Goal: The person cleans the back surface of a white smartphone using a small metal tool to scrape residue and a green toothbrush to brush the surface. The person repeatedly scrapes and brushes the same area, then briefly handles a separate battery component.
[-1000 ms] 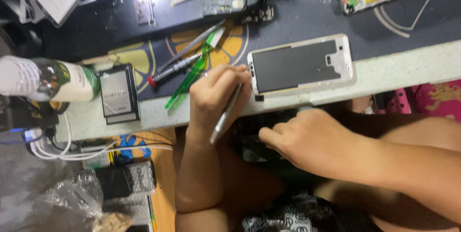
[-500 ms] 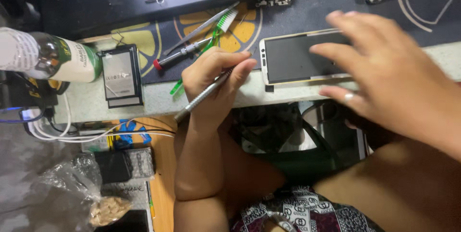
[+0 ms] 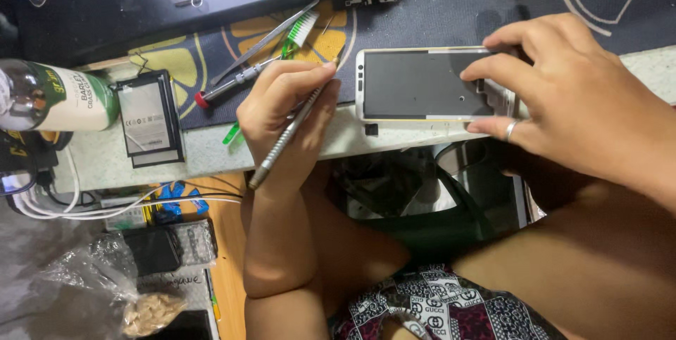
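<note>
At the counter's near edge (image 3: 211,157), my right hand (image 3: 563,101) pins the white-framed phone chassis with its dark back plate (image 3: 422,86), fingers pressed on its right end. My left hand (image 3: 282,111) pinches knurled steel tweezers (image 3: 285,136). I judge the chassis could tip off, since it overhangs the edge.

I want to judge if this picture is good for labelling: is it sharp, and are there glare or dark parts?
Head view: mostly sharp, the left hand with the metal tool and the phone frame under the right hand are clear; the bottle shows slight glare; the area under the table edge is dark and hard to read.
</note>
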